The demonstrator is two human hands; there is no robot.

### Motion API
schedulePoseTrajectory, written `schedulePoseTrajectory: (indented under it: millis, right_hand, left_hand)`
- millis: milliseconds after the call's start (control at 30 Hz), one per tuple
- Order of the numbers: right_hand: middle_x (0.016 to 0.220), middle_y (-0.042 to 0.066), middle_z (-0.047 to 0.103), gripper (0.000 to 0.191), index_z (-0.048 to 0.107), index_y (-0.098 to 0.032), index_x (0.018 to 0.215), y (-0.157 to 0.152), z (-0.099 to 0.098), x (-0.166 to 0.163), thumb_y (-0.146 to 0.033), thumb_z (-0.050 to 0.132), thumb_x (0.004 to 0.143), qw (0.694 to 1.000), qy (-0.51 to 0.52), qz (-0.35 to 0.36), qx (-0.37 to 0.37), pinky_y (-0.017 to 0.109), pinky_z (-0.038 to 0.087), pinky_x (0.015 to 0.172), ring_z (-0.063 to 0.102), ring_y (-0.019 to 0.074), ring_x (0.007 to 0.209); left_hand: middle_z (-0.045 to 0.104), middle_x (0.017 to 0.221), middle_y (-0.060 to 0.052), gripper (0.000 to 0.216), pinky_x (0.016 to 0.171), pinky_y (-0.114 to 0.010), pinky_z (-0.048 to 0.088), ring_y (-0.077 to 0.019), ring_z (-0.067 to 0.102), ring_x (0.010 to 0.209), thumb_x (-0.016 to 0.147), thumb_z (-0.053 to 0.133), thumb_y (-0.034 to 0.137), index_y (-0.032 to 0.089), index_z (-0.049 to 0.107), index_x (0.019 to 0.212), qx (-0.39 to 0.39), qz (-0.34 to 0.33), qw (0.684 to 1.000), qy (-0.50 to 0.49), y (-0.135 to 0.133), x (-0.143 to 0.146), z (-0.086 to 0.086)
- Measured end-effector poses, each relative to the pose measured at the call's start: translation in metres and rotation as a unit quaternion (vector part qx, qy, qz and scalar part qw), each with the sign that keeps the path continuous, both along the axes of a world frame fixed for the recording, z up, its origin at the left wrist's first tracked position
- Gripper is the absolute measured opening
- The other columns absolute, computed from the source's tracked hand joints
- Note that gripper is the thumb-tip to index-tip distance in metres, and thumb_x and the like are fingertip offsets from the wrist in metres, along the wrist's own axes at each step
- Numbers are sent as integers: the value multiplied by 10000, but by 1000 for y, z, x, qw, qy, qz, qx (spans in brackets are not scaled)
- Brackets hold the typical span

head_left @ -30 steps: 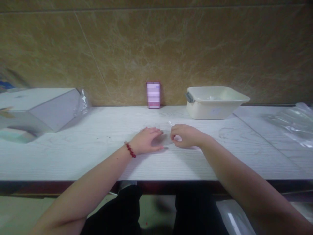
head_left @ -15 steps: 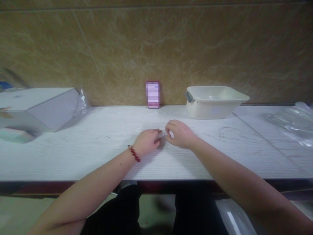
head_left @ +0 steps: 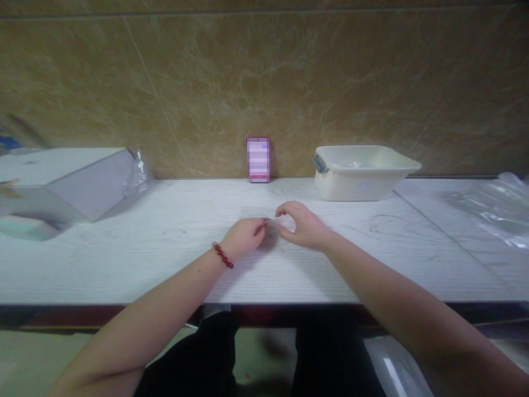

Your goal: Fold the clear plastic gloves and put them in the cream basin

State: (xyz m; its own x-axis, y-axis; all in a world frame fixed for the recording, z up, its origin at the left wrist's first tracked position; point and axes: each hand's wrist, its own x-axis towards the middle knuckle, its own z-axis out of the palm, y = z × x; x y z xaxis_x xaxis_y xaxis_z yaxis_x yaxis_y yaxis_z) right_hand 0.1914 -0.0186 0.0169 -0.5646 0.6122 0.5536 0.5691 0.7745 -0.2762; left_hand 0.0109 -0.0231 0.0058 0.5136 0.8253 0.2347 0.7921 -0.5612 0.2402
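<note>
The left hand (head_left: 243,238) pinches plastic (head_left: 273,219) — thin, see-through, faintly whitish.

The left hand (head_left: 243,240), spread open a second ago, now has its thumb and fingers closed on the clear plastic (head_left: 271,220). The right hand (head_left: 305,226) is closer to it, fingers less curled.
</note>
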Motion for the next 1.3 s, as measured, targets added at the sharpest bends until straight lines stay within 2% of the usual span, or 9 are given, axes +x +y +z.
schedulePoseTrajectory:
  millis: [100, 267, 600, 667, 767, 867, 1000, 1167, 1300]
  right_hand:
    - [854, 39, 579, 229, 529, -185, 877, 4, -2, 2, -305, 554, 684, 1000, 3, 13, -9, 317, 346, 773, 492, 167, 831]
    - [754, 18, 619, 138, 581, -190, 761, 10, -5, 0, -291, 487, 756, 999, 38, 29, -10, 279, 379, 727, 531, 137, 758]
    - [788, 18, 635, 193, 599, -193, 770, 3, -1, -5, -312, 447, 771, 985, 155, -1, -82, 243, 415, 698, 570, 123, 748]
    - [836, 31, 625, 215, 575, -189, 849, 2, 0, -3, -337, 439, 774, 975, 193, -4, -106, 257, 406, 736, 565, 128, 792]
    - [897, 52, 606, 313, 501, -189, 989, 4, 1, 1, -402, 424, 773, 958, 247, -5, -146, 295, 377, 802, 546, 145, 869]
    - [941, 57, 588, 375, 472, -197, 1021, 8, 0, 5, -464, 392, 770, 940, 287, -11, -185, 325, 359, 828, 524, 166, 917]
    - [968, 49, 575, 431, 492, -204, 1011, 13, -3, 7, -525, 366, 752, 901, 338, -12, -273, 342, 369, 817, 509, 194, 941]
    - [947, 68, 590, 547, 479, -192, 1038, 15, 0, 6, -560, 167, 781, 755, 448, 43, -476, 370, 409, 753, 547, 204, 892]
    - [999, 75, 582, 525, 499, -199, 989, 13, 4, 4, -557, 181, 774, 685, 455, 102, -559, 406, 397, 770, 555, 209, 889]
  left_hand:
    - [619, 703, -33, 272, 553, -230, 367, -150, 554, 626, 808, 314, 242, 172, 576, 795, -4, -16, 1000, -17, 1, -1, 0]
    - [618, 699, -36, 250, 550, -233, 360, -153, 553, 629, 800, 329, 231, 168, 571, 797, 2, -26, 1000, 3, 2, -1, -2]
    - [603, 653, -40, 278, 560, -242, 368, -151, 540, 600, 808, 329, 241, 151, 583, 739, -4, -21, 1000, 1, -1, -3, 5]
    - [606, 652, -44, 300, 570, -252, 378, -157, 542, 601, 812, 330, 268, 144, 591, 731, -26, -16, 999, -31, -1, -5, 7]
    - [630, 787, -45, 303, 665, -264, 401, -162, 562, 726, 813, 349, 308, 144, 603, 835, -86, -14, 984, -156, 2, -7, 9]
    - [610, 963, -56, 295, 811, -285, 373, -162, 536, 905, 801, 395, 320, 143, 594, 927, -169, -30, 938, -301, 5, -10, 8]
    - [607, 979, -94, 299, 844, -322, 372, -172, 546, 909, 779, 458, 326, 121, 589, 953, -301, -55, 841, -446, 5, -10, 8]
    - [624, 912, -100, 223, 758, -338, 431, -175, 585, 804, 777, 484, 235, 108, 585, 930, -422, -40, 702, -572, 0, -9, 13]
    - [613, 920, -95, 193, 680, -309, 462, -162, 584, 777, 803, 429, 175, 113, 572, 917, -447, -43, 641, -622, 1, -10, 17]
